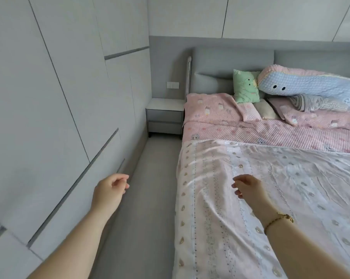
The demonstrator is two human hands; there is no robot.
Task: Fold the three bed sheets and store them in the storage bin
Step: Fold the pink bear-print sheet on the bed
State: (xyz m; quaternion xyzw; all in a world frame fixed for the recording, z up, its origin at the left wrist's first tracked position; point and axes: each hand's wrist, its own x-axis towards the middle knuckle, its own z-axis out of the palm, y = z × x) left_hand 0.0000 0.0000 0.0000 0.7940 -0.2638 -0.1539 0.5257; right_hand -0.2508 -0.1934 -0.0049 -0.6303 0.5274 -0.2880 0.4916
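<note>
Reaching forward in the head view, both bare hands hold nothing. The left hand hangs over the grey floor strip at lower left, fingers loosely curled, thumb near the fingertips. The right hand, with a thin gold bracelet on its wrist, is over the bed at centre with fingers relaxed and drooping. Whether its fingertips touch the cloth cannot be told.

The task's thing in view is one pale pink-and-white printed cotton bed sheet, spread flat over the lower right half of the frame. It lies on top of a pink checked bedspread. Its printed stripes, and so its long axis as seen, run from the bottom edge up toward the grey padded headboard. Its far hem crosses the bed at mid-frame, and its left edge drapes over the mattress side along the floor strip.

The right hand is already above the sheet. The left is off it, near that draped left edge, which looks like the easiest border for it to take.

Room on the left is narrow, as the pale grey wardrobe panels close in the aisle up to a white bedside table. Toward the head of the bed, a green cushion and a long blue plush pillow sit well clear of the hem. No storage bin or other sheets show.
</note>
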